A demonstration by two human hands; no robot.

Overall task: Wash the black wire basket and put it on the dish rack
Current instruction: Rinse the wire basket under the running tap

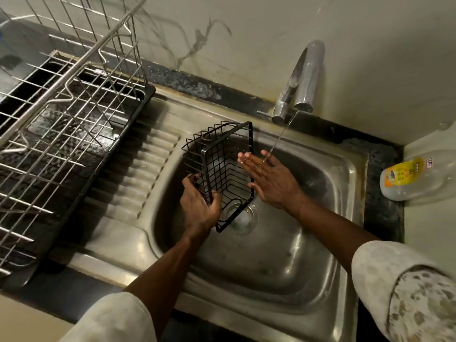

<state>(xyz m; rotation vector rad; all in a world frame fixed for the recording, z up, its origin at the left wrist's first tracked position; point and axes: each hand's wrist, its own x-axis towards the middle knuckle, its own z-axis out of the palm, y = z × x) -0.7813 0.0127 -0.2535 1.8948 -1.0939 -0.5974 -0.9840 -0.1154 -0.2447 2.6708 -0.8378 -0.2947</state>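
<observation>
The black wire basket (222, 169) is tilted on its side over the steel sink (271, 255), its opening facing right. My left hand (198, 208) grips its near rim from below. My right hand (269, 178) is flat with fingers spread beside the basket's right edge, and a thin stream of water from the tap (302, 80) falls on its fingers. The metal dish rack (64, 114) stands on a black tray at the left.
A ribbed draining board (140, 174) lies between the rack and the sink bowl. A plastic bottle with a yellow label (414, 176) lies on the dark counter at the right. The drain (243, 218) sits under the basket. The wall is close behind the tap.
</observation>
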